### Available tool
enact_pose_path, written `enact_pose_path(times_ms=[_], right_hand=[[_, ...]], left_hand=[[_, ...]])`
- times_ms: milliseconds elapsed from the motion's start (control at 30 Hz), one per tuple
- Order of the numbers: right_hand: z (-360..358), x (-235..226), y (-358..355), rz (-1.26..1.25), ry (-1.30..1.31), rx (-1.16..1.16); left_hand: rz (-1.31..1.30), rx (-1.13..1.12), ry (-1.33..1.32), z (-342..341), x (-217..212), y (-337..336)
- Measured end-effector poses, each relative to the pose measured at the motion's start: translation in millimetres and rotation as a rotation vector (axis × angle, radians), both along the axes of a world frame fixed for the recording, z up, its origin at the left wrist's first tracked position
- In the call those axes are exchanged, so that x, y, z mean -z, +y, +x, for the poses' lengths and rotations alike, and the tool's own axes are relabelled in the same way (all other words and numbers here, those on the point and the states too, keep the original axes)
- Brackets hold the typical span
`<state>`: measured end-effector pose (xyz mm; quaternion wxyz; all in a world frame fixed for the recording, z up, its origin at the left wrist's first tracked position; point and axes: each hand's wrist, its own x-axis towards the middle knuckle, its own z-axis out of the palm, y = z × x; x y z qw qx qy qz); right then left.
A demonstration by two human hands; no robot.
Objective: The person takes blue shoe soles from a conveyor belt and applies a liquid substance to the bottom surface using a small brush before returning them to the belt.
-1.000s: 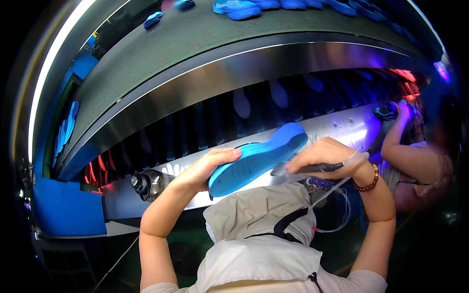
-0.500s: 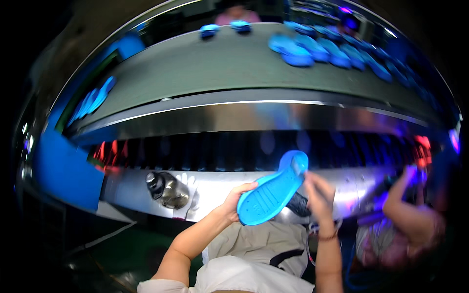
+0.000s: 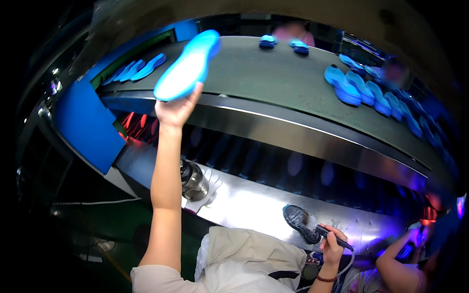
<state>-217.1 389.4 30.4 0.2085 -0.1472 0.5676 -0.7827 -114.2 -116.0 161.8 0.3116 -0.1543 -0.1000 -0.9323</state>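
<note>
A bright blue shoe sole (image 3: 189, 66) is held up by my left hand (image 3: 177, 110), over the left part of the green conveyor belt (image 3: 254, 78). The fingers behind it are mostly hidden. Down at the lower right, my right hand (image 3: 333, 246) grips a black-handled brush (image 3: 337, 238) with a pale cord or tube trailing from its end. Its whitish bristles are at a dark sole-shaped piece (image 3: 295, 218) lying on the metal ledge (image 3: 244, 198); whether they touch it I cannot tell.
Several blue soles (image 3: 141, 71) stand on the belt's left end, and more soles (image 3: 376, 100) line its right side. A dark bottle (image 3: 194, 184) and a white glove (image 3: 211, 188) sit on the ledge. A co-worker's arm (image 3: 398, 263) is at the lower right.
My left hand has carried the blue sole up from the ledge to over the belt. My right hand has moved away from the sole, down to the dark piece. The view has shifted.
</note>
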Motion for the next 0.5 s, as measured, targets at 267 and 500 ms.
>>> enact_pose_path(times_ms=[267, 500], right_hand=[[-13, 29, -4, -0.023, -0.158, 0.067], [-17, 31, -2, -0.071, -0.245, 0.130]], left_hand=[[-0.070, -0.734, -0.613, -47, 5, -22], [-0.811, -1.195, -0.959, -75, 14, -16]])
